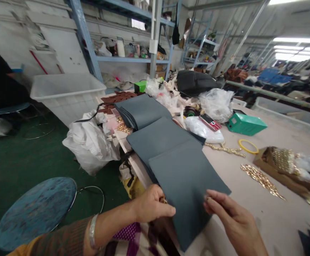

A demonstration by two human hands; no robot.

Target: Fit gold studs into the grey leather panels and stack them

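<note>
A dark blue-grey sheet (186, 177), leather-like, lies over the table's front edge between my two hands. My left hand (151, 204) is closed at its left edge, thumb stretched over the sheet; small gold-coloured metal pieces (163, 200) show inside the fingers, perhaps chain links. My right hand (229, 217) is pinched just above the sheet's right part, with a tiny gold-coloured piece (208, 199) at the fingertips, too blurred to name. Behind lie another blue-grey sheet (162, 137) and a folded stack of them (146, 110). A loose gold chain (261, 177) rests to the right.
Right of the sheets are a cardboard box (279, 174) of chains, a yellow ring (248, 146), a green box (246, 124) and a red phone (210, 122). A white bag (89, 142) hangs at the table's left edge, near a blue stool (37, 213) and a plastic bin (68, 94).
</note>
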